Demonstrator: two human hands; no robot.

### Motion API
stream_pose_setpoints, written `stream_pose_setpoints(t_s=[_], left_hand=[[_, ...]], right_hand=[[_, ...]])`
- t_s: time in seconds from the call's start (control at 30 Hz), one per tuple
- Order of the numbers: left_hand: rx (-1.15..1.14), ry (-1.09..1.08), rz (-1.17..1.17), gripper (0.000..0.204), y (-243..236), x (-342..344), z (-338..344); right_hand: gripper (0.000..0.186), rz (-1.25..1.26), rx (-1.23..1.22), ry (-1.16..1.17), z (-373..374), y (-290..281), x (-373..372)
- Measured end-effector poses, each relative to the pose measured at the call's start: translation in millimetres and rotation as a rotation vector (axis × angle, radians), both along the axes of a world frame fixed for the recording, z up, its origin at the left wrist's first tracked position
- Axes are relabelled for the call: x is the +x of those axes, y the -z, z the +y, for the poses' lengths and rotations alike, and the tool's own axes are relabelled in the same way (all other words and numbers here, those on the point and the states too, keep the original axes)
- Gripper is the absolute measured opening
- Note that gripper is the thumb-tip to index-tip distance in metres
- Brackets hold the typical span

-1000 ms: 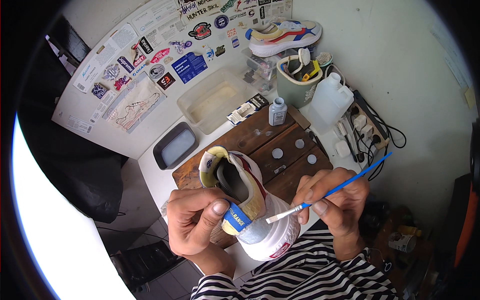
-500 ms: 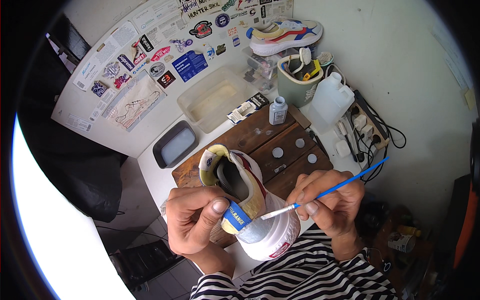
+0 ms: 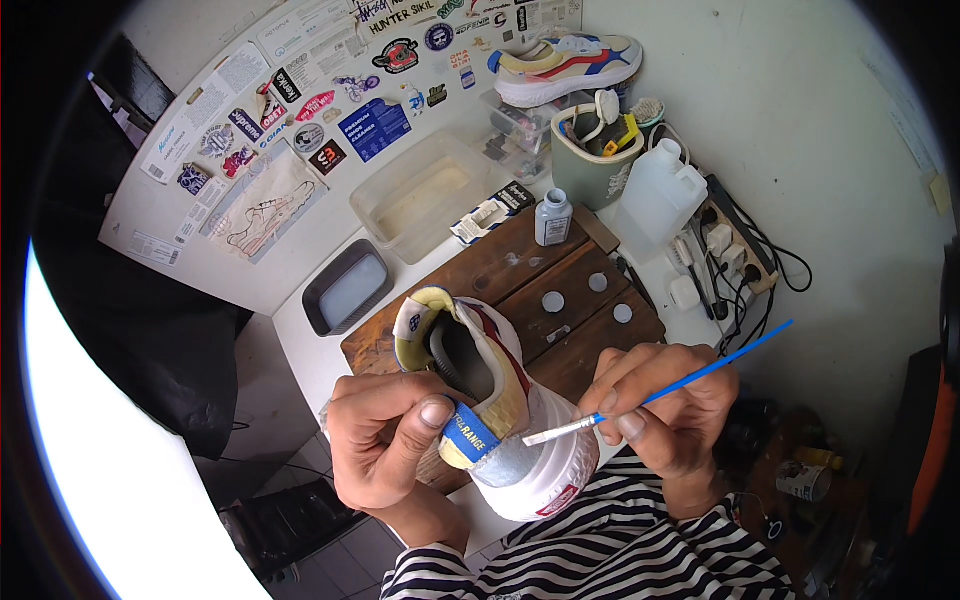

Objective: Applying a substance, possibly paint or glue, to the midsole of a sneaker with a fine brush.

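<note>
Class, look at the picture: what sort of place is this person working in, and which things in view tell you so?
Probably a small sneaker repair or customising workbench. The left hand holds a sneaker while the right hand touches a fine blue paintbrush to it; another sneaker, a small bottle and a tub of brushes stand behind.

A white desk (image 3: 320, 330) stood against white walls (image 3: 820, 130), one wall covered with stickers (image 3: 300, 110). A wooden board (image 3: 520, 290) lay near its front edge. Grey tiled floor (image 3: 300, 550) showed below, daylight bright at left.
</note>
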State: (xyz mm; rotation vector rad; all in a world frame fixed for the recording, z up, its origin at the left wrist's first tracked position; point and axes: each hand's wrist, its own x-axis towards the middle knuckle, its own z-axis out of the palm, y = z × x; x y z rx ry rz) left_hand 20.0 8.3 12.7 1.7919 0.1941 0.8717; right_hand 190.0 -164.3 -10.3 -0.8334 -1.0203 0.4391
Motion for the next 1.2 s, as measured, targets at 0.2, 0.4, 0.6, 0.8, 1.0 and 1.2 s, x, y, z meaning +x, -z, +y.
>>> stream_pose_setpoints(t_s=[0.2,0.4,0.6,0.8,1.0,1.2], left_hand=[[-0.026,-0.005,-0.001,0.027,0.9,-1.7,0.0],[0.0,-0.003,-0.01,0.027,-1.0,0.4,1.0],[-0.003,0.022,0.005,0.026,-0.5,-1.5,2.8],[0.006,0.019,0.001,0.026,-0.1,-0.5,3.0],[-0.007,0.026,-0.006,0.026,-0.5,1.0,1.7],[-0.01,-0.005,0.003,0.027,1.9,0.4,-0.2]], right_hand=[[0.02,-0.039,0.023,-0.049,6.7,-1.8,-5.0],[0.02,-0.007,-0.011,-0.01,2.1,3.6,1.3],[0.019,-0.031,0.014,-0.062,3.6,0.6,-4.0],[0.021,0.001,-0.013,-0.015,0.2,7.2,2.7],[0.019,-0.027,-0.01,-0.026,1.0,6.9,0.1],[0.018,-0.129,0.036,0.046,-2.6,-6.6,-4.8]])
